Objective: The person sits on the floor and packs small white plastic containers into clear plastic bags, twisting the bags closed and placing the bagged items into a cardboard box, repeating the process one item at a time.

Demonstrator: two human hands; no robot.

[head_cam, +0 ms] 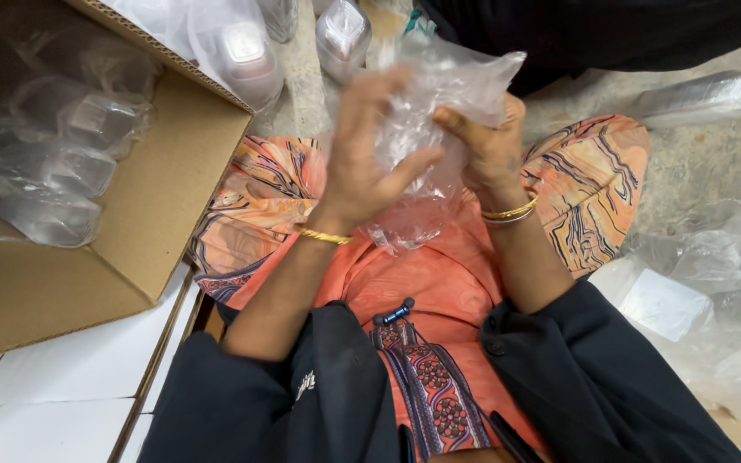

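Observation:
Both hands are raised over my lap, gripping a crumpled clear plastic bag [439, 103]. My left hand [366, 154] clasps the bag's left side, with the thumb pressed across its front. My right hand [490, 141] pinches the bag's right side; its fingers are folded into the plastic. The bag hangs down between my wrists over orange patterned cloth [439, 274]. Gold bangles circle both wrists.
An open cardboard box [156, 197] at left holds several clear plastic containers in wrap [62, 163]. More wrapped containers [250, 51] lie beyond it. Loose clear plastic [713, 283] is piled at right. A stack of clear lids [701, 96] rests on the concrete floor. A dark-clothed person [593, 34] sits opposite.

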